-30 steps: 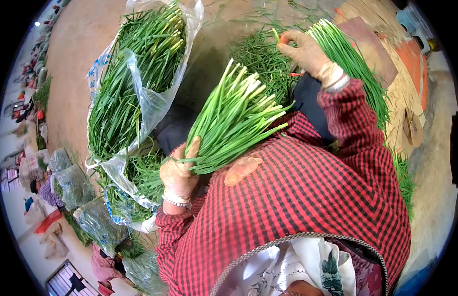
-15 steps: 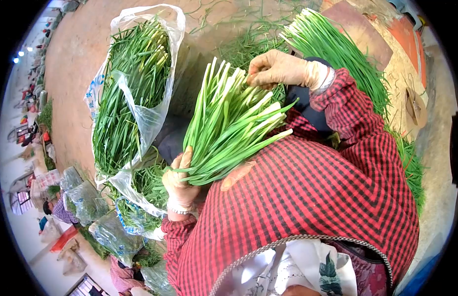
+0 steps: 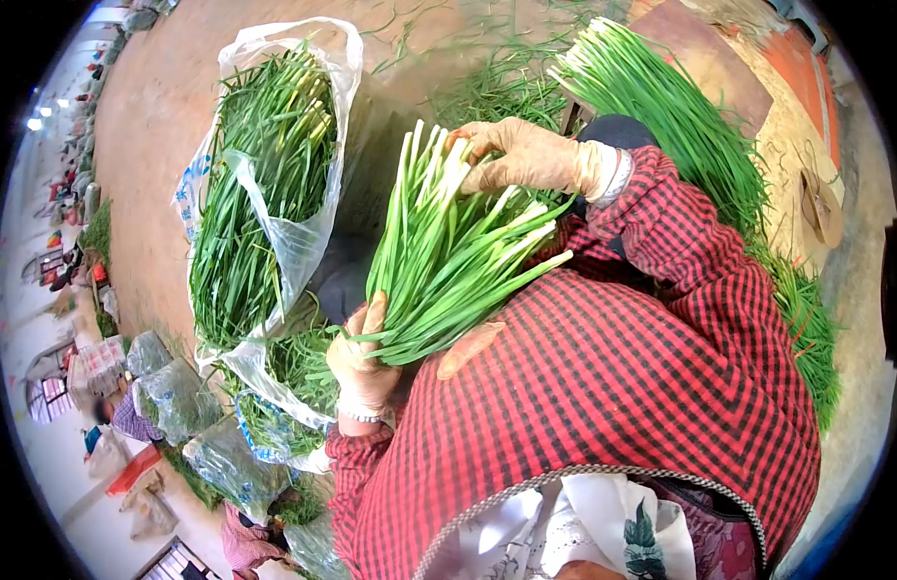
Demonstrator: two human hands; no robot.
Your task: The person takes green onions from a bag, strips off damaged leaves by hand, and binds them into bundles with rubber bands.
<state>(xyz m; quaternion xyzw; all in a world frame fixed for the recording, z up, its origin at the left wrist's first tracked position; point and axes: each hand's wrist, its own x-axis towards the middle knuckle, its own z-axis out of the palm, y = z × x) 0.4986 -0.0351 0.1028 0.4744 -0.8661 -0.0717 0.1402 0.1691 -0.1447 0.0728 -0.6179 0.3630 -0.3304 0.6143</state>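
My gloved left hand (image 3: pixel 363 362) is closed around the leafy lower end of a loose bunch of garlic chives (image 3: pixel 439 261), whose pale stem ends fan out up and to the right. At the top of that bunch, the thumb and fingers of my gloved right hand (image 3: pixel 526 158) close on some pale stems. Left of the bunch lies an open clear plastic bag (image 3: pixel 344 68) packed with more chives (image 3: pixel 265 193). A neat pile of chives (image 3: pixel 661 126) rests to the right, beyond my right wrist.
Loose green trimmings (image 3: pixel 506 92) litter the brown floor ahead. More filled plastic bags (image 3: pixel 231 459) stand at the lower left, near other people, one in a purple checked top (image 3: pixel 134 416). A straw-coloured mat (image 3: pixel 787 145) and further greens (image 3: pixel 806 338) lie at the right.
My right hand has shifted left and slightly down over the bunch, its fingers now spread around the pale stem ends. My left hand keeps its hold.
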